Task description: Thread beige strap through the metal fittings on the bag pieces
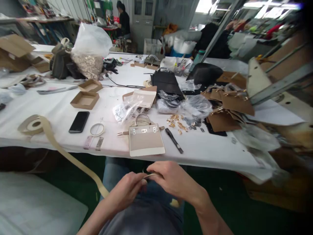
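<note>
Over my lap, my left hand (pixel 130 189) and my right hand (pixel 168 181) are closed on a thin pale strip (pixel 151 175), seen nearly edge-on between the fingers. From a roll (pixel 34 124) on the table, a cream tape (pixel 73 160) hangs down over the edge and passes behind my left forearm; whether it joins the strip I cannot tell. Just beyond my hands lies a beige panel (pixel 147 140) with metal fittings near its top edge. A dark tool with a metal tip (pixel 174 140) is to its right.
A phone (pixel 79 122), a ring-shaped roll (pixel 97 129) and small cardboard boxes (pixel 84 100) lie at left. Gold fittings (pixel 174 121) and clear plastic bags (pixel 197 105) are spread at right, beside stacked brown pieces (pixel 223 120). Another person (pixel 124 21) sits far back.
</note>
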### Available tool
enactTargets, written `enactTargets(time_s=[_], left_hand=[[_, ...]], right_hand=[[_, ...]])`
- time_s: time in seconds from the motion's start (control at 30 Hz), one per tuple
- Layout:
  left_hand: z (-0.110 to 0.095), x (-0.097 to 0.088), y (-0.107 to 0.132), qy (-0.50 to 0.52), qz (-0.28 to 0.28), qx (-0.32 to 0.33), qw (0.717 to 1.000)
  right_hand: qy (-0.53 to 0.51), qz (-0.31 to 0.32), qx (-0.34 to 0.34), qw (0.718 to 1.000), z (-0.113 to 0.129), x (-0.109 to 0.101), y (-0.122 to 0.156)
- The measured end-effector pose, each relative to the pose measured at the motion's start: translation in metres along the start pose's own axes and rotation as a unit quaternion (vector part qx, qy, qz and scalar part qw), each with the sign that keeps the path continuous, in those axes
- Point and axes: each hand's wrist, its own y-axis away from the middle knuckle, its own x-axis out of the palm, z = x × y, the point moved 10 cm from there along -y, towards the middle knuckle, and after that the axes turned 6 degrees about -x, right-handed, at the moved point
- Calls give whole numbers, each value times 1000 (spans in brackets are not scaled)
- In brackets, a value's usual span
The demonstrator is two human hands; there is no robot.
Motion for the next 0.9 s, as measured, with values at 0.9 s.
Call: enactTargets(time_s=[0.9], left_hand=[[44, 49, -10, 83, 131, -75, 985]], right_hand=[[-6, 44, 17, 999, -23, 18, 6]])
